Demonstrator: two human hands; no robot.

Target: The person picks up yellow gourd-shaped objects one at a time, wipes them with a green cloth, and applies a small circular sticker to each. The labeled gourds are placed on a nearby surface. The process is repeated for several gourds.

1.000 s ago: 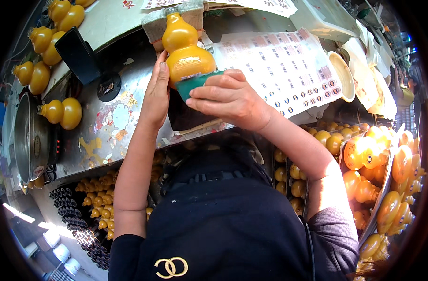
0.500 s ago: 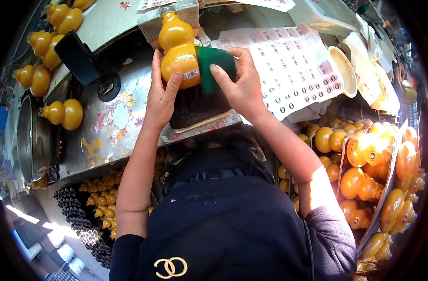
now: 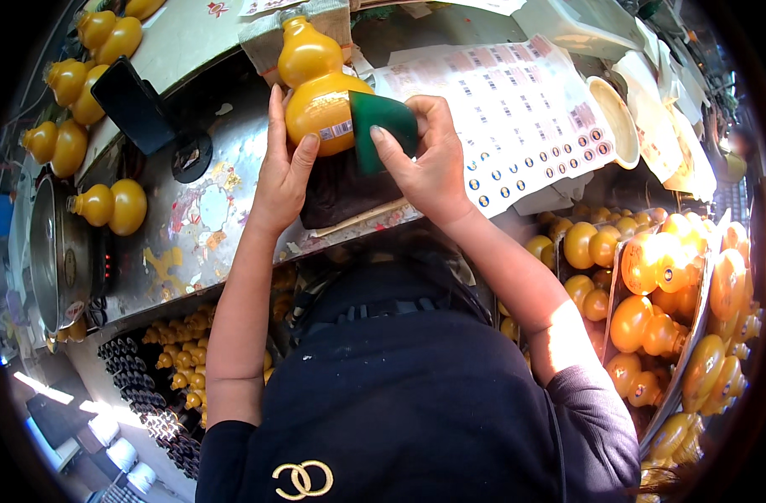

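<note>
A yellow-orange gourd-shaped bottle rests in front of me on a dark cloth-like pad, its narrow neck pointing away. Along its left side curve the fingers of my left hand, with the thumb at its lower front; that hand steadies it. A small barcode label shows on the lower bulb. My right hand pinches a flat green scraper between thumb and fingers, and the scraper's left edge lies against the bottle's lower bulb. Part of the scraper is hidden by my fingers.
Right of my hands lies a sticker sheet beside a cream bowl. Crates of gourd bottles stand at the lower right. On the left are a phone on a stand, a metal pan and several more bottles.
The bottle, both hands and the scraper appear slightly further left, along with the nearby table items. The scraper is tilted a little differently against the bottle. Both grips stay the same.
</note>
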